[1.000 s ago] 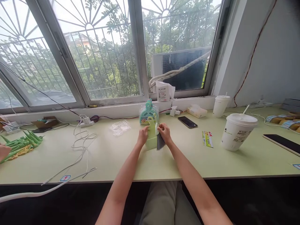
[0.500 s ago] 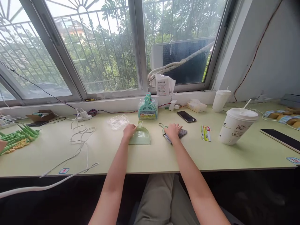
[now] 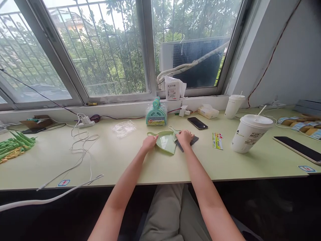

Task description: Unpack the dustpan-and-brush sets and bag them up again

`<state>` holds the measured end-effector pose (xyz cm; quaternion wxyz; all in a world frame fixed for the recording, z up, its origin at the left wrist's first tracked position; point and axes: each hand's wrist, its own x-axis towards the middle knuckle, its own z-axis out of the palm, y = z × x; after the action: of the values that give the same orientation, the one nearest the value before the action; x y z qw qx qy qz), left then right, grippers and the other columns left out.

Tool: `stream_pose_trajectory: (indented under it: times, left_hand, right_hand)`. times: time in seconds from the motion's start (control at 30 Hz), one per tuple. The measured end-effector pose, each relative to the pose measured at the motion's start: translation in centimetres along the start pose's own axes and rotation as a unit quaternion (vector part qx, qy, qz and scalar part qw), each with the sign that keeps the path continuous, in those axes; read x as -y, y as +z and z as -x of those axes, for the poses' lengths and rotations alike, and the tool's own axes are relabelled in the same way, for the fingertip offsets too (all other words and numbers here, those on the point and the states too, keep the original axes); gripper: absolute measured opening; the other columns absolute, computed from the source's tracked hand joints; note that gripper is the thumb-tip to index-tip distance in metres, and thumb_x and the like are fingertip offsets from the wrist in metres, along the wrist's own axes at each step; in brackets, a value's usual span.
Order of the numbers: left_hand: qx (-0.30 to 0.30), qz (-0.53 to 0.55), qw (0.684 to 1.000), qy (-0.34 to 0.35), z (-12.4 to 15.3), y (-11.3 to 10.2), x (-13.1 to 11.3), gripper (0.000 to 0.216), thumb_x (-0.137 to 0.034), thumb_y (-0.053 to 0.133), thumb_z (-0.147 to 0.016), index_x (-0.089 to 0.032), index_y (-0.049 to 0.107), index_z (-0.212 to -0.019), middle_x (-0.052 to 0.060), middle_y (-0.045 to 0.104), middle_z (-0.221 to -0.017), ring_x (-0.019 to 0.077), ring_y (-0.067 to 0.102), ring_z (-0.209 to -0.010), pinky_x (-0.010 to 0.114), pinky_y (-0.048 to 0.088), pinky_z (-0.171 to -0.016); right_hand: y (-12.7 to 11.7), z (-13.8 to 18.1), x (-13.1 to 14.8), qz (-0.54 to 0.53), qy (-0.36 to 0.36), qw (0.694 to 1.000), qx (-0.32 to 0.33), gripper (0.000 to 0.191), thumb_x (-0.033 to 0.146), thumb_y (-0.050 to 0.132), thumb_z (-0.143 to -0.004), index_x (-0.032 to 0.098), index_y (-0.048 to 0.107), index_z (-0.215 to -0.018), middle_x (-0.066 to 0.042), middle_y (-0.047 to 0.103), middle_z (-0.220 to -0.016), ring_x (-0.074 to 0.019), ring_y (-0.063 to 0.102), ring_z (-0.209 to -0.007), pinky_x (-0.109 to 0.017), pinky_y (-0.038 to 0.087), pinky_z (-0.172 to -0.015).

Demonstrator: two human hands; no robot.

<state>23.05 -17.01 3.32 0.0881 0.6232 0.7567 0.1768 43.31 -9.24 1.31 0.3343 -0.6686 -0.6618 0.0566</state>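
A pale green dustpan (image 3: pixel 166 142) lies on the table, turned so that its wide edge faces right. My left hand (image 3: pixel 149 143) grips it at its left side near the handle, with the thumb on top. Beside it, my right hand (image 3: pixel 185 138) is closed around a small hand brush (image 3: pixel 179 145) with grey bristles and a green looped handle. The pan's edge comes close to the brush; whether they touch I cannot tell. Behind them stands a row of bagged green brush-and-dustpan sets (image 3: pixel 156 113).
A black phone (image 3: pixel 198 123), a colourful label card (image 3: pixel 217 141) and a large lidded cup (image 3: pixel 251 134) are to the right. Crumpled clear plastic (image 3: pixel 123 129) lies left of the pan. White cables (image 3: pixel 82 147) trail over the table's left side, near bundled green items (image 3: pixel 17 145).
The dustpan has swung round and shifted right towards the brush, carried by my left hand. My right hand stays on the brush, whose bristles have turned slightly. The view has shifted a little.
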Motion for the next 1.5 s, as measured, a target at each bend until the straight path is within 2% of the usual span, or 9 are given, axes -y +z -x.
stream_pose_trajectory:
  times: [0.1, 0.17, 0.3, 0.43, 0.7, 0.9, 1.03, 1.3, 1.5]
  left_hand:
    - [0.068, 0.046, 0.992, 0.096, 1.2, 0.9, -2.9, 0.06, -0.051, 0.026, -0.095, -0.019, 0.062, -0.059, 0.007, 0.063, -0.063, 0.0185, 0.061, -0.062, 0.028, 0.047, -0.062]
    - [0.033, 0.012, 0.985, 0.17, 1.8, 0.9, -3.7, 0.051, -0.047, 0.033, -0.095, -0.02, 0.062, -0.064, 0.006, 0.061, -0.065, 0.0179, 0.06, -0.066, 0.027, 0.047, -0.064]
    - [-0.086, -0.056, 0.955, 0.278, 1.4, -0.5, -2.3, 0.018, -0.036, 0.06, -0.085, -0.019, 0.063, -0.088, 0.009, 0.058, -0.098, 0.023, 0.058, -0.095, 0.032, 0.048, -0.078]
    - [-0.135, -0.053, 0.941, 0.307, 0.1, -1.2, 0.6, 0.055, -0.031, 0.079, -0.068, -0.024, 0.054, -0.117, 0.01, 0.047, -0.126, 0.0286, 0.049, -0.116, 0.041, 0.045, -0.093]
    - [-0.131, -0.066, 0.934, 0.326, -1.0, 1.1, 1.2, 0.026, -0.025, 0.067, -0.082, -0.022, 0.059, -0.106, 0.009, 0.062, -0.115, 0.0226, 0.057, -0.108, 0.036, 0.044, -0.093]
    - [-0.119, -0.068, 0.931, 0.339, -1.1, 1.1, 1.2, 0.02, -0.035, 0.06, -0.087, -0.021, 0.062, -0.102, 0.008, 0.066, -0.11, 0.0209, 0.059, -0.105, 0.032, 0.045, -0.09]
    - [-0.129, -0.043, 0.917, 0.375, -1.1, 0.9, 1.1, 0.015, -0.031, 0.056, -0.09, -0.023, 0.063, -0.1, 0.007, 0.064, -0.117, 0.0204, 0.055, -0.112, 0.033, 0.044, -0.092]
    - [-0.09, -0.08, 0.923, 0.366, -1.2, 1.6, 1.1, 0.019, -0.011, 0.051, -0.087, -0.019, 0.063, -0.098, 0.011, 0.065, -0.105, 0.0216, 0.059, -0.101, 0.034, 0.044, -0.092]
    - [-0.089, -0.071, 0.927, 0.358, -1.0, 2.4, 1.0, 0.033, -0.003, 0.043, -0.085, -0.015, 0.061, -0.11, 0.017, 0.059, -0.125, 0.0255, 0.057, -0.114, 0.038, 0.039, -0.103]
  right_hand:
    - [-0.5, 0.3, 1.1, -0.029, -0.045, 0.997, 0.06, 0.022, 0.032, 0.061, -0.073, 0.022, 0.073, -0.088, -0.011, 0.068, -0.102, -0.0268, 0.057, -0.101, -0.04, 0.032, -0.09]
    - [-0.8, 0.5, 1.8, -0.04, -0.081, 0.989, 0.118, 0.02, 0.034, 0.063, -0.073, 0.026, 0.074, -0.088, -0.006, 0.069, -0.102, -0.0243, 0.058, -0.101, -0.038, 0.033, -0.091]
    - [-1.1, 0.2, 1.9, -0.076, -0.111, 0.968, 0.213, 0.021, 0.037, 0.069, -0.071, 0.032, 0.074, -0.09, 0.0, 0.071, -0.101, -0.0211, 0.059, -0.1, -0.033, 0.036, -0.09]
    - [-1.2, -0.3, 1.2, -0.095, -0.122, 0.951, 0.267, 0.02, 0.036, 0.073, -0.07, 0.032, 0.074, -0.089, 0.003, 0.07, -0.102, -0.019, 0.06, -0.098, -0.029, 0.04, -0.084]
    - [-0.9, 0.3, 1.6, -0.05, -0.206, 0.958, 0.196, 0.014, 0.028, 0.069, -0.077, 0.031, 0.073, -0.09, 0.0, 0.063, -0.119, -0.02, 0.053, -0.109, -0.034, 0.039, -0.091]
    - [-0.4, 0.3, 1.5, -0.05, -0.201, 0.96, 0.191, 0.016, 0.024, 0.064, -0.081, 0.031, 0.072, -0.092, 0.002, 0.062, -0.121, -0.0185, 0.053, -0.106, -0.035, 0.036, -0.091]
    - [-0.1, 0.4, 1.5, -0.049, -0.201, 0.961, 0.183, 0.017, 0.026, 0.062, -0.083, 0.033, 0.072, -0.095, 0.002, 0.062, -0.122, -0.0199, 0.052, -0.112, -0.037, 0.033, -0.092]
    - [-0.6, 0.7, 1.9, -0.022, -0.213, 0.958, 0.188, 0.016, 0.026, 0.06, -0.084, 0.031, 0.071, -0.095, 0.0, 0.064, -0.118, -0.0199, 0.052, -0.107, -0.038, 0.031, -0.092]
    - [-0.6, 0.2, 2.3, 0.015, -0.229, 0.953, 0.196, 0.015, 0.027, 0.06, -0.085, 0.029, 0.071, -0.094, -0.002, 0.065, -0.113, -0.0218, 0.051, -0.11, -0.039, 0.031, -0.094]
